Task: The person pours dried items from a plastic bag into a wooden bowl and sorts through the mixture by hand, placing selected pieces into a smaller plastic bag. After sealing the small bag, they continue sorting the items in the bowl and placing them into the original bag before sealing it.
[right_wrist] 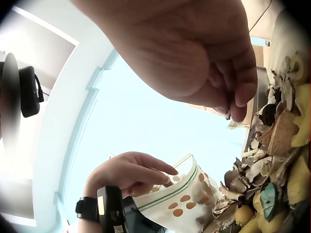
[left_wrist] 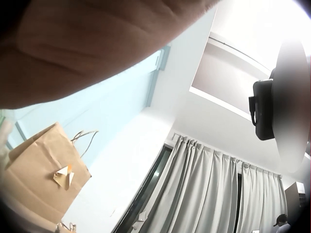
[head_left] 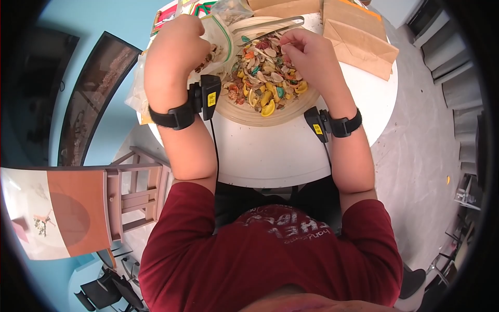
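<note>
A heap of potpourri-like dried pieces (head_left: 270, 78), beige, brown, yellow, orange and teal, covers most of a round wooden plate (head_left: 244, 115). Over its right side is my right hand (head_left: 314, 57). Its thumb and fingertips pinch a small dark flake (right_wrist: 228, 115), mostly hidden between them. My left hand (right_wrist: 133, 172) is at the mouth of a clear zip bag (right_wrist: 187, 204) with orange dots and a green seal line, its bent fingers gripping at the rim. Brown pieces show inside this bag in the head view. Metal tongs (head_left: 267, 22) lie across the plate's far edge.
A brown paper bag (head_left: 358, 41) lies at the far right of the white table (head_left: 270, 156). Behind the plate stands another clear plastic bag (head_left: 232, 10). To the left is a wooden stool (head_left: 138, 195). Thin cables hang from both wrist cameras.
</note>
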Demonstrator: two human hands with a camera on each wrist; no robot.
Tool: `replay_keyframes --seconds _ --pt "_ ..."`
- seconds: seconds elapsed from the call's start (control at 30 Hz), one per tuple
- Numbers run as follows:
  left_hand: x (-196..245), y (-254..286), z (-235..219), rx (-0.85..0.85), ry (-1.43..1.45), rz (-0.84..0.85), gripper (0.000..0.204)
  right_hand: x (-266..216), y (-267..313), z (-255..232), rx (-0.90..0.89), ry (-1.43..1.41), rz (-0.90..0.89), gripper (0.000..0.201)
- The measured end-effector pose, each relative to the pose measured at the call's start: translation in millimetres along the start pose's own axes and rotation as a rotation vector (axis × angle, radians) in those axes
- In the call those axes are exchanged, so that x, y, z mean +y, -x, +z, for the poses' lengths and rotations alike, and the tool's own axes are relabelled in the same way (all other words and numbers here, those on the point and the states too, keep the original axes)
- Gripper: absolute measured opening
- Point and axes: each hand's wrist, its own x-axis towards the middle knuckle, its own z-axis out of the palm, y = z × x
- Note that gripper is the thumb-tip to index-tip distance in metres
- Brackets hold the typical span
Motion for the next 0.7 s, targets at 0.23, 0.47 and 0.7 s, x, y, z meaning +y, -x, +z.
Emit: replay_keyframes --seconds 0.23,0.47,0.7 --pt "-10 -7 -20 -0.124 0.0 -0.086 0.035 -4 0 -1 0.062 0.043 -0.021 0.019" --pt "-13 -6 -18 -0.181 0.065 -0.138 0.038 -8 -1 2 0.242 -0.17 -0.04 0.018" --pt "-7 -1 -20 -0.193 0.074 -0.017 0.036 -32 5 -8 0.519 -0.52 -0.228 0.018"
